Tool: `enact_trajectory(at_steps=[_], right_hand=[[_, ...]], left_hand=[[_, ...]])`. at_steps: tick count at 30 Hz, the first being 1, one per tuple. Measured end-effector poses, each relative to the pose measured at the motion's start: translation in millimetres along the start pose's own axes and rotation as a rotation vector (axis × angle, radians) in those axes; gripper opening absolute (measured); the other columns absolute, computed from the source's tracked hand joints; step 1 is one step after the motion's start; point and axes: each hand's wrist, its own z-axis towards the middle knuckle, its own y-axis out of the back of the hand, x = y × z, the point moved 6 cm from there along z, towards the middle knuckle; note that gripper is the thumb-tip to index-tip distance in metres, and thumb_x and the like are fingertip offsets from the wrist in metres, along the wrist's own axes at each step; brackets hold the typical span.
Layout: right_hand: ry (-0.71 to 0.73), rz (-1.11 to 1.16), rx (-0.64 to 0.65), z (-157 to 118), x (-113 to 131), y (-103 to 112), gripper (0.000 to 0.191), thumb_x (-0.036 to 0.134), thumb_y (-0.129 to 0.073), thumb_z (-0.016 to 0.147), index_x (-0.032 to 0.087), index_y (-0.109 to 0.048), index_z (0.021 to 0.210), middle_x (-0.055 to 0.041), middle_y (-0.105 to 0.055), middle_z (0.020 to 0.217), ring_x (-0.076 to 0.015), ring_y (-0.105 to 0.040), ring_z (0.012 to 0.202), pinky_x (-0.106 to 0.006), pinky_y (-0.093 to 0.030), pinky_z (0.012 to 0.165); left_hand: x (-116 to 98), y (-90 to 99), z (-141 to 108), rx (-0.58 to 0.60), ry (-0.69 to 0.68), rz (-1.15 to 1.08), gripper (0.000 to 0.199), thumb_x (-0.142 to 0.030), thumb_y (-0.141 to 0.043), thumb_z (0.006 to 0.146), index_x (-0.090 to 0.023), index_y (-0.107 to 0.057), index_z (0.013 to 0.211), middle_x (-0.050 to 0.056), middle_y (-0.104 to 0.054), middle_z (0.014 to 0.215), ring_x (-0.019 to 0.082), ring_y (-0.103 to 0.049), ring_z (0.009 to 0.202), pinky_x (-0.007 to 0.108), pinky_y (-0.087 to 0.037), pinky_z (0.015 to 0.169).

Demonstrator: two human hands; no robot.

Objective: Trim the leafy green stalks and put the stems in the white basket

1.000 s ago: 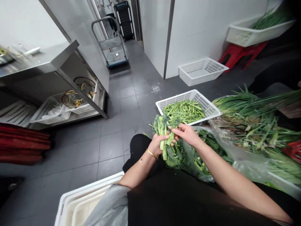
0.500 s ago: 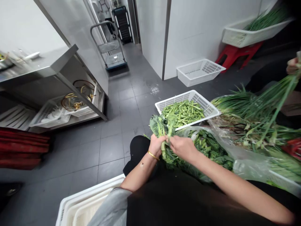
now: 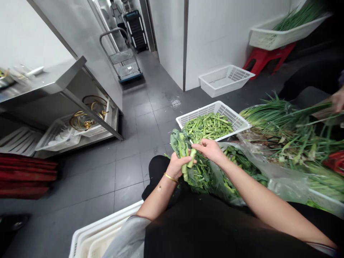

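My left hand (image 3: 176, 166) is wrapped round a few thick, pale green leafy vegetable stalks (image 3: 185, 154), their dark leaves pointing away from me. Just to the right, my right hand (image 3: 211, 150) has its fingers pinched together beside the top of a stalk. Something small and whitish shows at those fingertips; I cannot make out what it is. Beneath both hands lies a heap of leafy greens (image 3: 200, 175), partly in a clear plastic bag (image 3: 282, 184). Beyond them stands a white basket (image 3: 236, 120) with cut green stems (image 3: 209, 126) in it.
Spring onions (image 3: 271, 116) are piled at the right, where another person's hand (image 3: 338, 100) holds some. Another white basket (image 3: 225, 81) sits by the wall, near a red stool (image 3: 268, 59). Stacked white baskets (image 3: 107, 229) are at my left, a steel table (image 3: 53, 80) and trolley (image 3: 129, 70) farther off.
My right hand has moved slightly up and away from my left hand, so the stalk's pale end now shows between them. The other person's hand has lowered with the spring onions.
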Motion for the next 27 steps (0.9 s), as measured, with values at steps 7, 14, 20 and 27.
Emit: enact_trajectory(at_steps=[7,14,20,27], right_hand=[[0.155,0.103,-0.074,-14.4,14.3,-4.8,0.042,0.057,-0.055,0.080,0.023,-0.036,0.062,0.0063,-0.043,0.042,-0.0090,-0.038,0.037,-0.023,-0.032,0.042],[0.717,-0.593,0.096,-61.7,50.0,-19.8,0.026,0.034,-0.047,0.089,0.020,-0.056,0.068,-0.0022,-0.057,0.065,-0.0123,-0.051,0.059,-0.024,-0.037,0.058],[0.104,-0.295,0.028,-8.2,29.1,16.0,0.029,0.041,-0.055,0.078,0.021,-0.046,0.060,0.0041,-0.049,0.044,-0.0124,-0.047,0.045,-0.024,-0.036,0.050],[0.396,-0.615,-0.155,-7.1,38.1,13.0,0.025,0.031,-0.047,0.080,0.019,-0.049,0.059,-0.0009,-0.049,0.057,-0.0138,-0.045,0.056,-0.026,-0.033,0.053]], left_hand=[[-1.8,-8.7,1.3,-0.022,-0.067,-0.120,0.042,-0.024,-0.074,0.055,-0.013,-0.056,0.091,0.006,-0.067,0.072,0.014,-0.059,0.052,0.025,-0.044,0.054],[-12.5,1.4,3.0,-0.164,-0.144,-0.114,0.038,-0.024,-0.073,0.055,-0.014,-0.058,0.089,0.004,-0.067,0.075,0.012,-0.057,0.055,0.023,-0.043,0.053],[-12.4,14.8,-8.2,-0.295,-0.316,0.370,0.026,-0.019,-0.078,0.055,-0.016,-0.066,0.078,0.006,-0.067,0.079,0.020,-0.062,0.074,0.032,-0.050,0.074],[-4.4,8.8,-8.2,-0.293,-0.333,0.425,0.021,-0.013,-0.076,0.051,-0.018,-0.065,0.068,0.004,-0.064,0.073,0.020,-0.059,0.076,0.029,-0.048,0.072]])
